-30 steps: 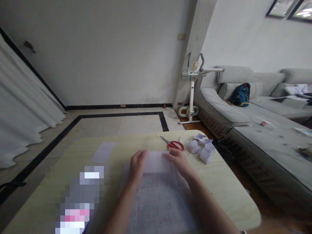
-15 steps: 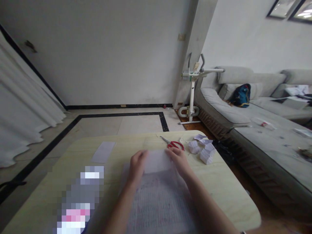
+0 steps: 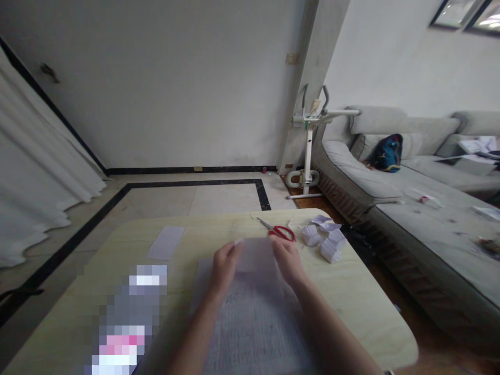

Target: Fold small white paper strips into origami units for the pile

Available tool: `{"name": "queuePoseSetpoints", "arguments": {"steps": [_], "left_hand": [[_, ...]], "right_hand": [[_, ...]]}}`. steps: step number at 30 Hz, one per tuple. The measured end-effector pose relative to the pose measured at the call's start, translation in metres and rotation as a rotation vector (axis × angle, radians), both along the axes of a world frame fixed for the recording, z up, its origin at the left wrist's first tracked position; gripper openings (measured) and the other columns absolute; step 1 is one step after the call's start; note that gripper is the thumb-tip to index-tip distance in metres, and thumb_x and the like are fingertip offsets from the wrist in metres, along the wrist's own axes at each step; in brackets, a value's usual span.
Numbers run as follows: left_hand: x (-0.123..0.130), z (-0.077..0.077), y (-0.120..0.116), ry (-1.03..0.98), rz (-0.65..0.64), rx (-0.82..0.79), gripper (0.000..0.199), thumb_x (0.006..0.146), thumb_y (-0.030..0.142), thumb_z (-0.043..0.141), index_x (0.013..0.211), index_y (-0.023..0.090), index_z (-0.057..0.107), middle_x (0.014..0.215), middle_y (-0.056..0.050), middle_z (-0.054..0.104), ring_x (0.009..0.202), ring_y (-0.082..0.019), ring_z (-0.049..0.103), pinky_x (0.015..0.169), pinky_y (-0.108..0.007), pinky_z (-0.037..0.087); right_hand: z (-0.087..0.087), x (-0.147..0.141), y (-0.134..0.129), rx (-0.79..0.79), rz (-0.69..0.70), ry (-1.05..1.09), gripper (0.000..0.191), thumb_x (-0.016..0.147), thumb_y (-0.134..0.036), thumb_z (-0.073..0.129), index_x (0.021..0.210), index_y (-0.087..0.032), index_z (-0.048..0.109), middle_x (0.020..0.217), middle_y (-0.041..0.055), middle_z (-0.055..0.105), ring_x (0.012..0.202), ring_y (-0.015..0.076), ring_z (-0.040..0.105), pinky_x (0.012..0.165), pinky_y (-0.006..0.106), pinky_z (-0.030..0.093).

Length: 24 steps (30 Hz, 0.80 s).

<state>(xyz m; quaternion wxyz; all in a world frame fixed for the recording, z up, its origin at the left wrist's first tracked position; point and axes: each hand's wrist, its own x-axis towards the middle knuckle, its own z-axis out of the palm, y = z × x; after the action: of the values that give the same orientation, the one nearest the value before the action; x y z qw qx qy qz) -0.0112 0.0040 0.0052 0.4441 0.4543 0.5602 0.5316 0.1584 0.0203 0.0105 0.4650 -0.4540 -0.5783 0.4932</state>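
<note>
A small blank sheet of paper (image 3: 255, 255) is held by its two sides between my hands, over a large written sheet (image 3: 258, 323) on the table. My left hand (image 3: 226, 265) pinches its left edge, fingers closed. On the right edge, my right hand (image 3: 288, 260) grips it with bent fingers. Just beyond my right hand lie red-handled scissors (image 3: 282, 233), blades pointing to the far left. Another blank piece of paper (image 3: 167, 243) lies flat to the left of my hands.
Folded and crumpled paper pieces (image 3: 331, 245) sit at the table's (image 3: 363, 307) right side. A pixelated patch covers something at the left front. Beyond the right edge stands a grey sofa (image 3: 425, 224); an exercise machine (image 3: 308, 146) stands behind the table.
My hands have shifted slightly to the right with the small sheet, which now appears less bright. The scissors and the other papers stay where they were.
</note>
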Motion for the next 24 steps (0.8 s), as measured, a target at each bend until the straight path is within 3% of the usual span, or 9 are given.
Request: {"name": "queuePoseSetpoints", "arguments": {"steps": [3,5,12,18,24], "left_hand": [[0.002,0.002,-0.001,0.024,-0.018,0.007,0.028,0.075,0.041,0.059,0.072,0.014,0.067,0.063,0.001,0.060,0.061,-0.014,0.052,0.057,-0.021,0.039],[0.003,0.004,-0.002,0.046,-0.017,0.005,0.028,0.074,0.040,0.060,0.071,0.013,0.067,0.061,0.002,0.059,0.059,-0.013,0.051,0.055,-0.020,0.038],[0.003,0.006,-0.003,0.125,-0.017,0.022,0.032,0.075,0.042,0.058,0.067,0.013,0.066,0.058,0.002,0.057,0.059,-0.015,0.050,0.053,-0.021,0.036],[0.006,0.002,-0.004,0.081,-0.079,0.005,0.031,0.075,0.043,0.058,0.071,0.013,0.067,0.061,0.001,0.060,0.059,-0.015,0.052,0.053,-0.021,0.037],[0.011,0.001,-0.007,-0.023,-0.125,-0.009,0.039,0.079,0.048,0.051,0.070,0.013,0.065,0.062,-0.001,0.059,0.059,-0.014,0.051,0.054,-0.022,0.039]], "right_hand": [[-0.001,-0.004,-0.001,-0.024,0.018,0.083,0.027,0.083,-0.044,0.053,0.089,-0.021,0.066,0.087,0.0041,0.066,0.081,0.0193,0.060,0.069,0.029,0.045],[-0.004,-0.006,-0.001,-0.019,0.033,0.081,0.029,0.081,-0.043,0.057,0.099,-0.022,0.065,0.099,0.0049,0.066,0.091,0.0207,0.060,0.076,0.031,0.046],[0.000,-0.008,-0.002,0.022,0.083,-0.029,0.033,0.084,-0.045,0.051,0.102,-0.021,0.064,0.104,0.0065,0.066,0.097,0.0212,0.060,0.083,0.033,0.045],[0.007,-0.011,-0.005,0.021,0.146,-0.091,0.032,0.085,-0.043,0.049,0.093,-0.017,0.065,0.091,0.0058,0.066,0.085,0.0186,0.060,0.075,0.029,0.045],[-0.001,-0.016,-0.003,0.005,0.005,-0.097,0.025,0.081,-0.040,0.054,0.078,-0.016,0.061,0.073,0.0022,0.060,0.069,0.0144,0.054,0.061,0.024,0.041]]}}
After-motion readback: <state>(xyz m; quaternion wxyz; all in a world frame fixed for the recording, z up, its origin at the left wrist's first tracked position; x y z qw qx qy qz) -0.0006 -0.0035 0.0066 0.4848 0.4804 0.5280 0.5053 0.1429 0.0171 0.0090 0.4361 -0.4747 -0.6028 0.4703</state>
